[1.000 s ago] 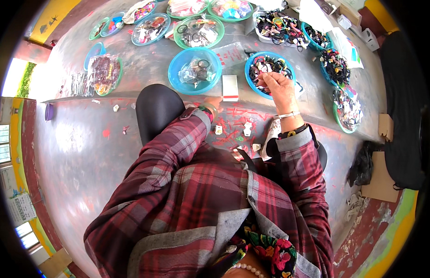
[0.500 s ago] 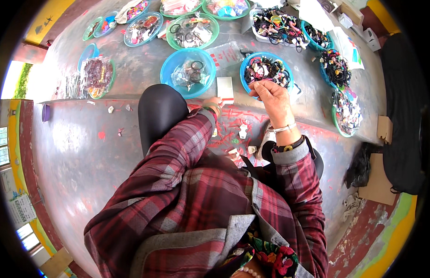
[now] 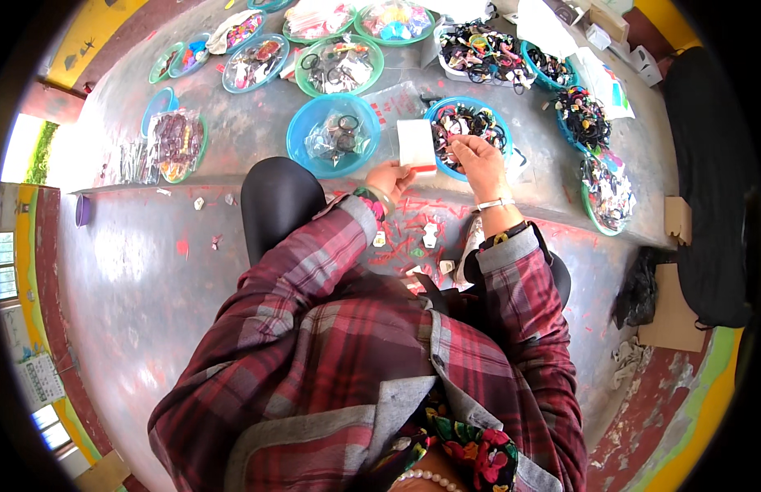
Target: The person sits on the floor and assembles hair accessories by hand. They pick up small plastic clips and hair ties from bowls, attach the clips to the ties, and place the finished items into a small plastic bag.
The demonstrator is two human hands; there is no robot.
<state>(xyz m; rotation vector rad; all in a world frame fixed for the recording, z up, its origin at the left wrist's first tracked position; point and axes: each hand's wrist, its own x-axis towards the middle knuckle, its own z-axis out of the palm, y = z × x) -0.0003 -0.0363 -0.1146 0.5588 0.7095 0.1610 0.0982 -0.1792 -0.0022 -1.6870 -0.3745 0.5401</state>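
Note:
My left hand (image 3: 389, 179) grips the lower edge of a white card (image 3: 416, 146) with a red strip along its bottom. Just to the right, my right hand (image 3: 483, 170) has its thumb and fingers pinched together over the near side of a blue basin (image 3: 508, 134). Whatever lies in that pinch is too small to make out. Dark hair ties (image 3: 469, 120) with coloured ornaments fill this basin. Left of the card stands another blue basin (image 3: 294, 148) holding hair ties in clear plastic bags (image 3: 335, 135).
A green basin (image 3: 376, 72) of bagged items stands farther back. A white tub (image 3: 446, 74) and several basins along the right hold more hair ties. Red scraps (image 3: 397, 215) and small white cards (image 3: 430, 235) litter the lower floor below the ledge. A black bag (image 3: 640, 295) lies at right.
My left hand has lifted the white card off the ledge and brought it rightward, close to my right hand. My right hand has moved slightly down and right.

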